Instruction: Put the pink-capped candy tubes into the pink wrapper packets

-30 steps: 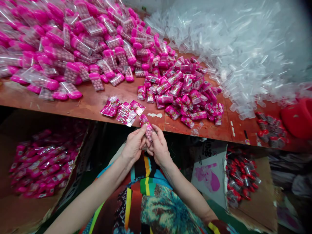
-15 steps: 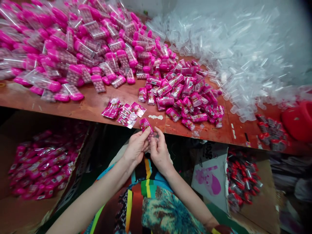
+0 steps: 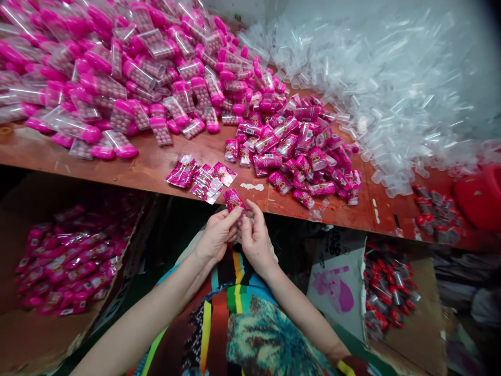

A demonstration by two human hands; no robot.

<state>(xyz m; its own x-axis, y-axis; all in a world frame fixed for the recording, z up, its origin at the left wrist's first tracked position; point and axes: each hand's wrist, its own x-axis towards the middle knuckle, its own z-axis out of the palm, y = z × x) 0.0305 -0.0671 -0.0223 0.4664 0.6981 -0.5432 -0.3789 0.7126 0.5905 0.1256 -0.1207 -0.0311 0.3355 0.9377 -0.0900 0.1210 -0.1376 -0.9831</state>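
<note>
In front of my lap, just off the table edge, both hands hold one small candy bottle with a pink printed wrapper sleeve around it. My left hand pinches the sleeve and bottle with the thumb on top. My right hand grips the bottle's lower end between thumb and fingers, its index finger raised. Most of the bottle is hidden by the fingers and sleeve. Flat pink wrapper sleeves lie in small stacks on the table edge beyond my left hand.
Unwrapped pink-capped candy bottles are heaped at the back left, wrapped ones at the centre. Clear plastic tubes pile up at right. Below the table stand a box of pink packs and a box of red-capped bottles.
The sleeve now covers more of the bottle, and fewer candy balls show under it. Both hands have stayed in nearly the same place. The view has shifted slightly.
</note>
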